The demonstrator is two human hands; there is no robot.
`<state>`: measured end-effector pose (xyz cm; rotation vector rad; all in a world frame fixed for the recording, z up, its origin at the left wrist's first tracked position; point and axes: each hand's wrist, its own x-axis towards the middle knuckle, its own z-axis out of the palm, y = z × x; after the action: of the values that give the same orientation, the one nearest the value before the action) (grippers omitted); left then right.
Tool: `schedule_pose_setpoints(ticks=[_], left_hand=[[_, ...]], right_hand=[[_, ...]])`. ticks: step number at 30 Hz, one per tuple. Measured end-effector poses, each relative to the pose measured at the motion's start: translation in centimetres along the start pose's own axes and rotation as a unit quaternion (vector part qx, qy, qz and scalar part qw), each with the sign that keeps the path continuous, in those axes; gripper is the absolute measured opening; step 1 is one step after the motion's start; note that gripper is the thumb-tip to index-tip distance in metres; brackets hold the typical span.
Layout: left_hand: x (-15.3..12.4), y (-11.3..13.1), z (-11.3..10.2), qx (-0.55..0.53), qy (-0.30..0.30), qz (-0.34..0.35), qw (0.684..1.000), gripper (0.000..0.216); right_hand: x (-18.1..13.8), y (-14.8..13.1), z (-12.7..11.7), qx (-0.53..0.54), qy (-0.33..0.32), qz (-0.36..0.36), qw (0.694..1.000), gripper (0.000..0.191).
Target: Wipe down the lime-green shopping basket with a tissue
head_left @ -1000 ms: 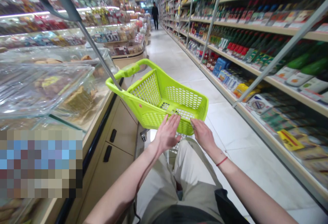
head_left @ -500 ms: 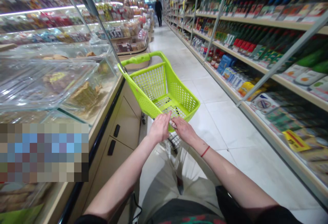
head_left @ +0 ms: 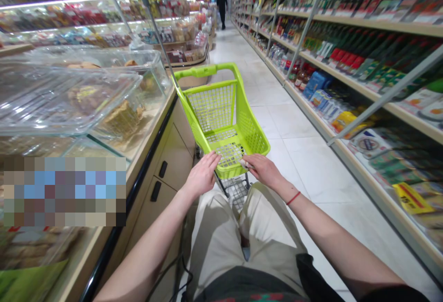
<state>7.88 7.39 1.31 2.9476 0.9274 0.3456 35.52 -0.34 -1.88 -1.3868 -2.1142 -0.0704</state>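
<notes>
A lime-green shopping cart stands right in front of my legs, its handle at the far side and its basket bare inside. At the near left corner of the basket, my left hand is closed, fingers together and bent over the rim. My right hand is closed at the near right corner, thumb and fingers pinched around a small whitish thing too small to name. Whether this hand also touches the rim I cannot tell. A red string bracelet circles my right wrist.
On the left runs a counter with clear plastic food covers. Tall shelves of bottles and packets line the right. A person in dark clothes is far down the aisle. A grey pole rises behind the cart.
My hands have moved apart, the left one to the left and the right one to the right, along the cart's near end. The view has shifted a little to the left.
</notes>
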Motion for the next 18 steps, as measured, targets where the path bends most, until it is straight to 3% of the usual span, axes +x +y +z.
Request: schedule_pose_setpoints(ticks=[8,12,18], left_hand=[[-3.4,1.1,0.8,0.009,0.047,-0.062,0.997,0.070],[-4.3,1.3,1.2,0.023,0.060,-0.088,0.994,0.065],[-5.4,1.2,2.1,0.014,0.079,-0.097,0.992,0.059]], right_hand=[[-0.1,-3.5,1.2,0.003,0.005,0.006,1.000,0.045],[0.6,-5.4,1.6,0.009,0.004,0.016,1.000,0.034],[3.9,-11.3,5.0,0.034,0.020,0.015,0.999,0.040]])
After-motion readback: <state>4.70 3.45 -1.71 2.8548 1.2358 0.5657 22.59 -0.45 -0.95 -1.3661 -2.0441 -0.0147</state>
